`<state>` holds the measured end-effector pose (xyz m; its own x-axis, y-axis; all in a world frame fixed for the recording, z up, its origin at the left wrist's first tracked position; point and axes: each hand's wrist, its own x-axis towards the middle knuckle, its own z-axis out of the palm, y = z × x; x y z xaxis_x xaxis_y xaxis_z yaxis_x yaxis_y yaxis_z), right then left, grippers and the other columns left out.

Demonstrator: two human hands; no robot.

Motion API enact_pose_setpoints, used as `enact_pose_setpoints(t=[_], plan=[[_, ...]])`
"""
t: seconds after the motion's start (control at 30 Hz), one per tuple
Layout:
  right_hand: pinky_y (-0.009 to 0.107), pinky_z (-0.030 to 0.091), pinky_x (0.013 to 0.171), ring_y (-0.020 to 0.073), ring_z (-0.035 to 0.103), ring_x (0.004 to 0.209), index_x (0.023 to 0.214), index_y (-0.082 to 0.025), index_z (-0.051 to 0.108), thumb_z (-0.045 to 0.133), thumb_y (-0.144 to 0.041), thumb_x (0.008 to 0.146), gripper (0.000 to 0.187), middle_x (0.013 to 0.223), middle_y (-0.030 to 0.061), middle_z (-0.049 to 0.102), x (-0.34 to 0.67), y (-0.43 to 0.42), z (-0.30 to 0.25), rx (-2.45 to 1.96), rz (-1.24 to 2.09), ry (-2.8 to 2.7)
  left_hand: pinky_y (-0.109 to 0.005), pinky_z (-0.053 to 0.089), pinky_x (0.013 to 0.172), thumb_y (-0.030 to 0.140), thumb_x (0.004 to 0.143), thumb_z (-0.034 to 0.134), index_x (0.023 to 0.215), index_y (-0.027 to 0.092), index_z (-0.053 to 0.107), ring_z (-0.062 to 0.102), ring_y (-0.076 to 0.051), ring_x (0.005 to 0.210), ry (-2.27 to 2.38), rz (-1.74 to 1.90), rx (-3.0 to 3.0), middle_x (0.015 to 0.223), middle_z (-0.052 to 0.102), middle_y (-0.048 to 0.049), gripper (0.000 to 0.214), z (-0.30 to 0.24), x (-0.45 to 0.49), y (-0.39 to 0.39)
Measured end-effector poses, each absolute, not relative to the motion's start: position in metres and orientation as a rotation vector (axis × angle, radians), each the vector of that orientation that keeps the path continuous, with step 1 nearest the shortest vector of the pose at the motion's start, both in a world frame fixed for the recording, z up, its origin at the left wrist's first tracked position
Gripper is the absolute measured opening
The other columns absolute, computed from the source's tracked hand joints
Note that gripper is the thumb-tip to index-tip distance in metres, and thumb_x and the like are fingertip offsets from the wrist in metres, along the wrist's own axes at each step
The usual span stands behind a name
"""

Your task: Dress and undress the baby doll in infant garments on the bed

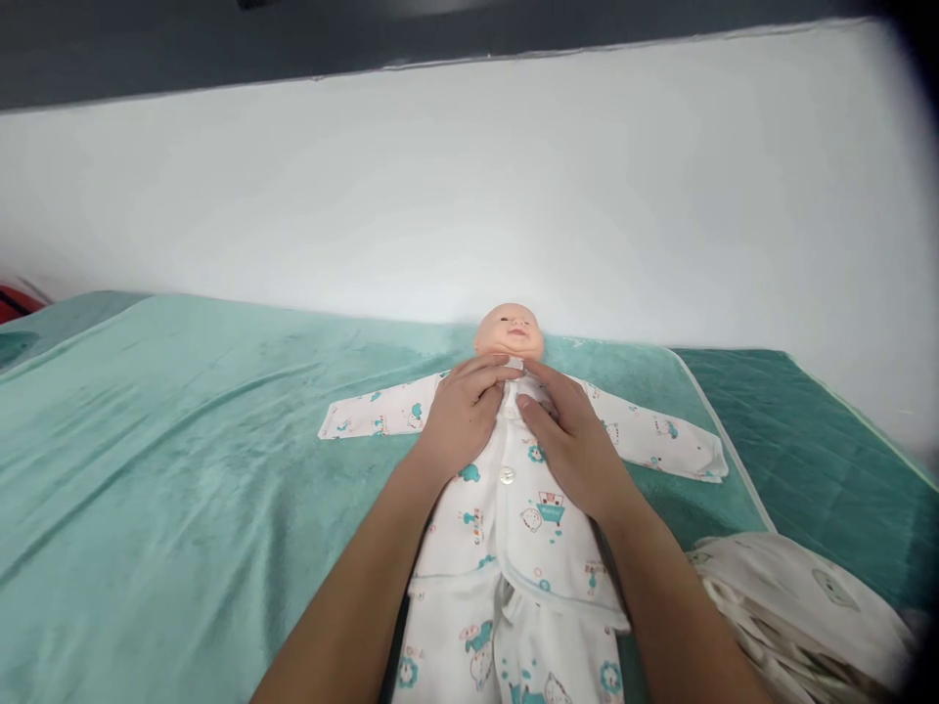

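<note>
A baby doll (510,330) lies on its back on a teal blanket (183,440), dressed in a white romper (506,528) printed with teal animals, sleeves spread to both sides. My left hand (464,416) and my right hand (568,435) rest on the doll's upper chest, fingertips pinched together on the shirt's front placket just under the collar. A white button (506,475) shows lower down the placket between my wrists.
A pile of white printed baby clothes (799,606) lies at the lower right. A darker green quilted mat (807,450) extends to the right of the blanket. A white wall (469,196) stands behind the bed.
</note>
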<state>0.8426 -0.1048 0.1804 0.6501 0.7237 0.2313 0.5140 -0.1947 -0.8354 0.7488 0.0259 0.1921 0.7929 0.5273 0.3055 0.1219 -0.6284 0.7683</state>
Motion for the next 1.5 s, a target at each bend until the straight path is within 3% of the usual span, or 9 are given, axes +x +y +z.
enact_pose_setpoints(t=[0.3, 0.57, 0.93, 1.13, 1.5], plan=[[0.045, 0.030, 0.120, 0.0217, 0.035, 0.143, 0.142, -0.037, 0.049, 0.045, -0.042, 0.098, 0.045, 0.150, -0.0022, 0.048, 0.8459, -0.1043, 0.1777, -1.841, 0.234, -1.106, -0.035, 0.039, 0.116, 0.013, 0.093, 0.042, 0.104, 0.029, 0.074, 0.052, -0.015, 0.132, 0.442, 0.724, 2.214, 0.135, 0.064, 0.0041, 0.037, 0.1884, 0.7503, 0.0251], [0.046, 0.034, 0.115, 0.0224, 0.042, 0.134, 0.135, -0.034, 0.054, 0.047, -0.042, 0.097, 0.039, 0.141, -0.0007, 0.054, 0.8446, -0.1046, 0.1794, -1.850, 0.230, -1.043, -0.033, 0.048, 0.105, 0.018, 0.093, 0.047, 0.105, 0.026, 0.069, 0.062, -0.017, 0.119, 0.514, 0.802, 2.006, 0.126, 0.069, 0.0008, 0.026, 0.1876, 0.7488, 0.0210], [0.044, 0.041, 0.107, 0.0242, 0.044, 0.131, 0.136, -0.036, 0.054, 0.053, -0.047, 0.094, 0.043, 0.139, 0.0026, 0.054, 0.8442, -0.1058, 0.1774, -1.806, 0.279, -0.957, -0.034, 0.042, 0.112, 0.016, 0.093, 0.046, 0.094, 0.027, 0.072, 0.057, -0.017, 0.126, 0.454, 0.766, 2.091, 0.127, 0.067, 0.0023, 0.029, 0.1910, 0.7486, 0.0219], [0.045, 0.042, 0.106, 0.0242, 0.044, 0.131, 0.134, -0.035, 0.055, 0.053, -0.045, 0.094, 0.041, 0.138, 0.0020, 0.055, 0.8437, -0.1052, 0.1777, -1.796, 0.271, -0.955, -0.031, 0.047, 0.103, 0.016, 0.092, 0.047, 0.108, 0.025, 0.068, 0.058, -0.016, 0.123, 0.480, 0.804, 2.039, 0.130, 0.065, -0.0007, 0.027, 0.1875, 0.7490, 0.0220], [0.043, 0.042, 0.104, 0.0239, 0.045, 0.130, 0.131, -0.034, 0.056, 0.053, -0.044, 0.093, 0.039, 0.137, 0.0012, 0.056, 0.8437, -0.1049, 0.1777, -1.780, 0.244, -0.972, -0.035, 0.042, 0.112, 0.014, 0.092, 0.045, 0.096, 0.028, 0.074, 0.057, -0.016, 0.126, 0.427, 0.714, 2.066, 0.131, 0.064, 0.0024, 0.032, 0.1949, 0.7480, 0.0225]])
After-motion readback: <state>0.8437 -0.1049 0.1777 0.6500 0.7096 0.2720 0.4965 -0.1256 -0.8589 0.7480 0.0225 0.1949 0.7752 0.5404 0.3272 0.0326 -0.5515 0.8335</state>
